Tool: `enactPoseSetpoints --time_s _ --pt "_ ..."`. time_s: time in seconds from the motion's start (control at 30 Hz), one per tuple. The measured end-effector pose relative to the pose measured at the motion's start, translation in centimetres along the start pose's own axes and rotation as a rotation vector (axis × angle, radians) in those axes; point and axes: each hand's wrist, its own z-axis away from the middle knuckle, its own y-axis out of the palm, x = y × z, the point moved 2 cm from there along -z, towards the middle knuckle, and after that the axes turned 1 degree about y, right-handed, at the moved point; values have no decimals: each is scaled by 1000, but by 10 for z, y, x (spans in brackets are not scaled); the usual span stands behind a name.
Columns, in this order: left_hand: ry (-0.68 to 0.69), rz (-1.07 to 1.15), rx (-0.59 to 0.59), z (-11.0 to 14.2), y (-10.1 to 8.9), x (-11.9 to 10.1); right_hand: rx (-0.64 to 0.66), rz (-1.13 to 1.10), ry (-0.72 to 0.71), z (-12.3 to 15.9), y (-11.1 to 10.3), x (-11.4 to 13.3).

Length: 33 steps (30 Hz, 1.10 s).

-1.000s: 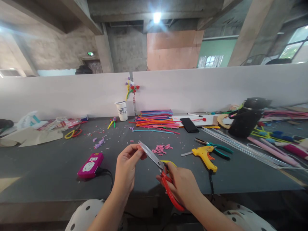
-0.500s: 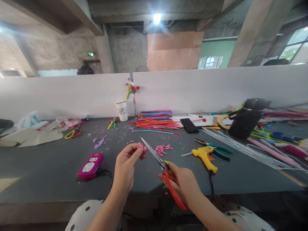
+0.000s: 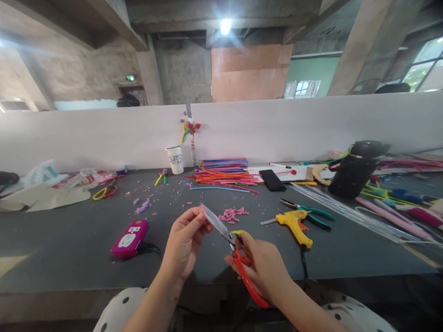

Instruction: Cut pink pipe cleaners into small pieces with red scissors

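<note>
My left hand (image 3: pixel 184 240) is closed in a pinch, its fingertips on a small pink pipe cleaner piece that is now mostly hidden behind blades and fingers. With fingers through and around the handles, my right hand (image 3: pixel 266 265) grips a pair of scissors (image 3: pixel 218 224) with red and yellow handles. The blade tips reach my left fingertips, and the blades look spread a little. Just beyond the scissors lies a small heap of cut pink pieces (image 3: pixel 233 215) on the dark grey table (image 3: pixel 207 265).
Behind the heap lies a bundle of coloured pipe cleaners (image 3: pixel 221 173), beside a phone (image 3: pixel 272 180) and a white cup (image 3: pixel 175 160). To the right are a yellow glue gun (image 3: pixel 294 226), pliers (image 3: pixel 318 219) and a black jug (image 3: pixel 358 170). A magenta corded device (image 3: pixel 129 240) sits left.
The scissors have shifted slightly left, and their blades now cover the pink piece at my left fingertips. My left hand has turned a little.
</note>
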Motion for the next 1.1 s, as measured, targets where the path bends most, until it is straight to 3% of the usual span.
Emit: enactPoseSetpoints --time_s 0.4,1.1 --pt "1 60 52 -1 0 2 7 -34 -13 1 0 2" --pt "-16 91 13 -1 0 2 -44 -4 -9 1 -3 5"
